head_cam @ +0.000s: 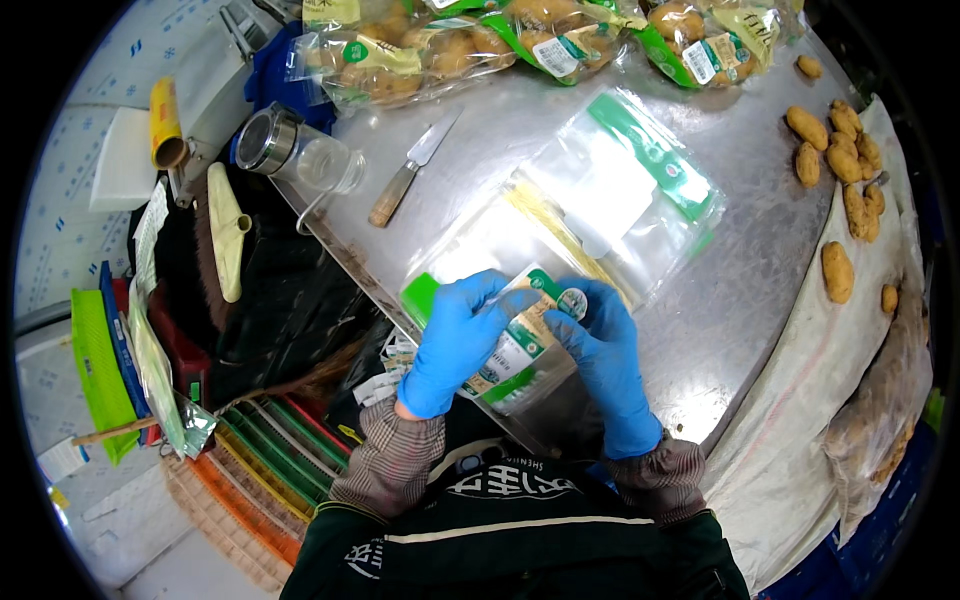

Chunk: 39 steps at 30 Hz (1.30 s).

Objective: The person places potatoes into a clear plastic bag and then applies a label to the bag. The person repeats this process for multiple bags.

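Gloved in blue, my left hand [466, 330] pinches a strip of printed adhesive labels [517, 346] between thumb and fingers. A round sticker [573, 303] shows at the fingertips of my right hand [604, 349], also blue-gloved, beside the strip's right edge. Whether that sticker is still joined to the strip is hidden. Under both hands lies a stack of clear plastic bags [469, 244] with green printed ends. Further clear bags [600, 195] lie beyond it, and a bundle of yellow ties [551, 225] rests across the stack.
A knife [412, 169] and a glass jar [304, 150] lie on the metal table [750, 315]. Bagged potatoes [442, 52] line the far edge. Loose potatoes [844, 154] sit at right, near a white woven sack [795, 420]. Stacked plastic crates [262, 465] stand at lower left.
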Motion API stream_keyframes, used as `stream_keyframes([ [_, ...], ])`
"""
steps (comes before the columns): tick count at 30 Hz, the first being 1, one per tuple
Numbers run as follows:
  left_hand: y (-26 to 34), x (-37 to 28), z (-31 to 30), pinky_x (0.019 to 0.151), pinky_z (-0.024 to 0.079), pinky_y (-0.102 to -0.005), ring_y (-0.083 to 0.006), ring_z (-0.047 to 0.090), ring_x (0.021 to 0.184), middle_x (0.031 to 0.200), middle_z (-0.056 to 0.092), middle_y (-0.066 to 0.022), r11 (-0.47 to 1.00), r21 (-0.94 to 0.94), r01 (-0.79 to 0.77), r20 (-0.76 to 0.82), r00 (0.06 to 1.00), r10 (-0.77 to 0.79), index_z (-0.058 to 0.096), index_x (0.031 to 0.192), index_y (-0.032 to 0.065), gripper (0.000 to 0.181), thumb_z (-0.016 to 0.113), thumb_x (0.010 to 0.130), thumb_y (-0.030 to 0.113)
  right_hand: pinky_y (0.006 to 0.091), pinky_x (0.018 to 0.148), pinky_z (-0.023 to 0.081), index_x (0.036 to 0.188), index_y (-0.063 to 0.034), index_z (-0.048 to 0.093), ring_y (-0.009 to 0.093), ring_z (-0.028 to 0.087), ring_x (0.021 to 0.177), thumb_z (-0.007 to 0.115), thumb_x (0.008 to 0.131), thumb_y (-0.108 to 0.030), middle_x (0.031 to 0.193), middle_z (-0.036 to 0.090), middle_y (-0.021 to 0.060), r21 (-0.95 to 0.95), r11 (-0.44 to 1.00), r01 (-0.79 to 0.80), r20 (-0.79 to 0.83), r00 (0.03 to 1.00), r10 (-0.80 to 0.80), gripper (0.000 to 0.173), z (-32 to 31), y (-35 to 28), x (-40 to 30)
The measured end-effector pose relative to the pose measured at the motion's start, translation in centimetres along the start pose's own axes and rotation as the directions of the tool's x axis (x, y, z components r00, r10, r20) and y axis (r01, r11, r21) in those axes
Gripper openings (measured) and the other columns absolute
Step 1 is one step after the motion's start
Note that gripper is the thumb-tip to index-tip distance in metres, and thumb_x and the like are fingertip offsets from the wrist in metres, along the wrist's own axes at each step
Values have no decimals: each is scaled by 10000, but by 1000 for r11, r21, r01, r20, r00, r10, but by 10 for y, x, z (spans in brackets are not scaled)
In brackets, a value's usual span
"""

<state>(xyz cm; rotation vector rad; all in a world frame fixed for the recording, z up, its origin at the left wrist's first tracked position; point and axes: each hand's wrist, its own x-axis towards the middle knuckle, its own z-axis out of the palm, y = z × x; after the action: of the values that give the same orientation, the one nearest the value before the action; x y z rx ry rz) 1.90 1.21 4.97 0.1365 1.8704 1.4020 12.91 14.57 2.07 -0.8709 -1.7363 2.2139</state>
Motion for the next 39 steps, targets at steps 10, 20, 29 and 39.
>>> stream_keyframes([
  [10,-12,-34,-27,681,478,-241,-98,590,725,854,663,-66,989,150,2,-41,999,5,717,909,1,108,680,858,88,219,716,506,1007,-14,626,76,595,769,718,843,-70,869,656,28,185,958,-221,141,970,196,196,26,23,-31],
  [20,-26,14,2,468,394,-279,-100,464,478,585,555,-20,996,52,72,-216,975,-59,694,874,6,227,731,820,224,314,866,501,1095,-60,630,186,598,1011,653,817,28,1093,621,100,-269,856,441,-67,878,-474,292,-4,15,-1],
  [29,-15,-43,-51,610,482,-272,-165,652,636,743,679,-113,872,464,157,-8,985,-173,702,951,-12,314,761,770,238,447,1077,321,1183,-156,652,311,461,1292,689,809,-128,1357,533,96,-682,409,607,488,793,-365,377,1,14,-1],
  [39,-9,-85,-87,848,477,-278,-152,599,941,1065,608,-84,991,-95,-89,-50,995,85,709,1004,-19,251,672,757,-28,431,1002,433,898,-38,678,307,521,1177,650,774,-102,1168,604,129,-240,849,470,331,862,-384,141,-18,36,21],
])
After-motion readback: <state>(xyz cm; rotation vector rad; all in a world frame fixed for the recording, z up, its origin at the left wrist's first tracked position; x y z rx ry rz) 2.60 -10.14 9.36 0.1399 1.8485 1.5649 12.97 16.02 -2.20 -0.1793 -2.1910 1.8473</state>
